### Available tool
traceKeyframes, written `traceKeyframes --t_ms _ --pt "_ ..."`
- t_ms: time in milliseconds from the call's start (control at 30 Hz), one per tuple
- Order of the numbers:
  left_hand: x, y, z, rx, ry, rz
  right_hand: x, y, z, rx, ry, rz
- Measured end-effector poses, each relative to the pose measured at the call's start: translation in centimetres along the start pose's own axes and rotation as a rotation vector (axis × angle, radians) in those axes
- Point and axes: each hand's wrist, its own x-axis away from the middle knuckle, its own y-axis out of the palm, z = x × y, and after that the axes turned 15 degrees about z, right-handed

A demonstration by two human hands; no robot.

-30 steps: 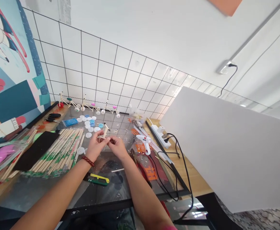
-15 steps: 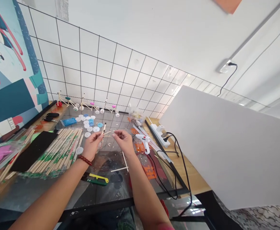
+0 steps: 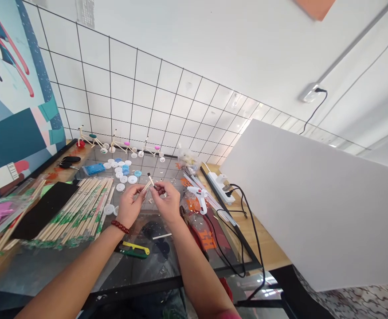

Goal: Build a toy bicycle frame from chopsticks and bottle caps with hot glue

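Observation:
Over the dark glass tabletop, my left hand (image 3: 131, 203) pinches thin pale wooden sticks (image 3: 146, 186) joined at an angle. Close beside it, my right hand (image 3: 167, 200) is closed with its fingertips at a short dark-tipped wooden stick (image 3: 150, 178), which points up and away. Fingers hide where these pieces meet. Beneath my right wrist lies a loose wooden stick (image 3: 162, 236). A cutter with a yellow and green handle (image 3: 134, 249) rests below my left wrist. To the right of my right hand stands a white hot glue gun (image 3: 199, 197).
White and blue bottle caps (image 3: 132, 179) lie behind my hands. Small stick tricycles (image 3: 152, 148) stand along the back edge. Bundled wrapped chopsticks (image 3: 77, 212) and a black sheet (image 3: 47, 210) are at left. Black cables run from a power strip (image 3: 218, 186) at right, beside glue sticks (image 3: 218, 206).
My right hand has moved left and turned inward, nearer my left hand. The dark-tipped stick has shifted right to my right fingertips. One loose stick by my right forearm no longer shows.

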Motion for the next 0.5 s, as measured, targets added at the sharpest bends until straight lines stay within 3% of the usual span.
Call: traceKeyframes --t_ms 267,500 --pt "-0.02 0.0 -0.64 -0.049 0.043 0.028 -0.23 -0.18 -0.13 0.017 -0.055 -0.012" --pt "0.12 0.01 -0.74 -0.059 0.032 0.008 -0.12 -0.19 0.39 0.007 0.047 -0.049"
